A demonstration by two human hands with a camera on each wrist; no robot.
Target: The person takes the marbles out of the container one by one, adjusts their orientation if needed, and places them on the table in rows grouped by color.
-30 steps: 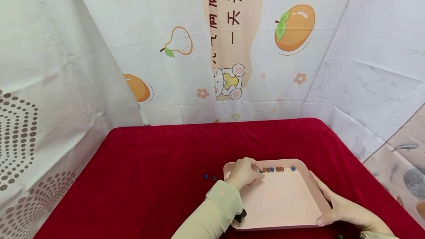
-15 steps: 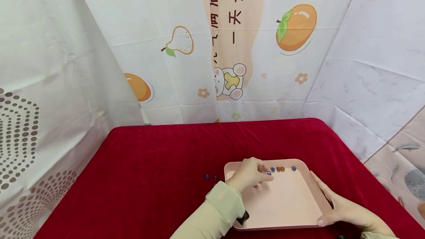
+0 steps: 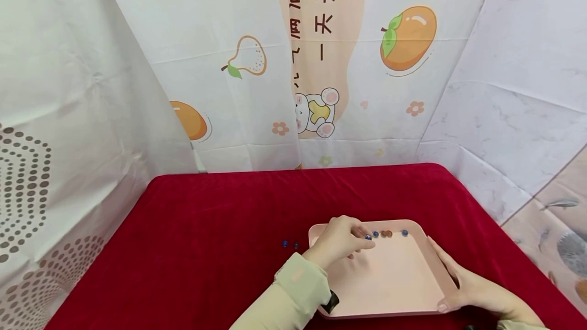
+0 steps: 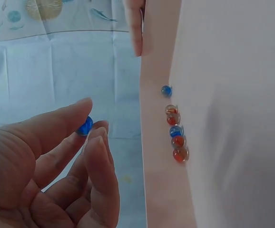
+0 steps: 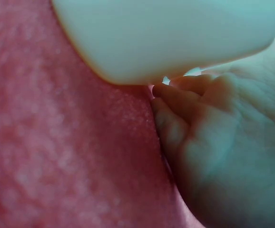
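A blue glass marble [image 4: 85,126] is pinched between the thumb and fingertips of my left hand [image 3: 341,241], held up over the left back part of the pink tray [image 3: 390,279]. Below it in the left wrist view, several marbles lie along the foot of the tray's wall: a lone blue marble [image 4: 166,90], an amber one [image 4: 171,109], another blue one [image 4: 176,131] and some reddish ones, among them a red marble [image 4: 180,154]. At the tray's right side my right hand [image 3: 472,284] grips the wall, thumb at the near corner and fingers along the outside.
Two more marbles, a blue one [image 3: 285,244] and a dark one [image 3: 295,245], lie left of the tray on the red tablecloth [image 3: 206,248]. Behind the table hangs a printed white curtain [image 3: 257,106], with further sheets at both sides.
My left hand has lifted the blue marble from near the tray's back wall and shifted right, then slightly back left. The right hand stays at the tray's side.
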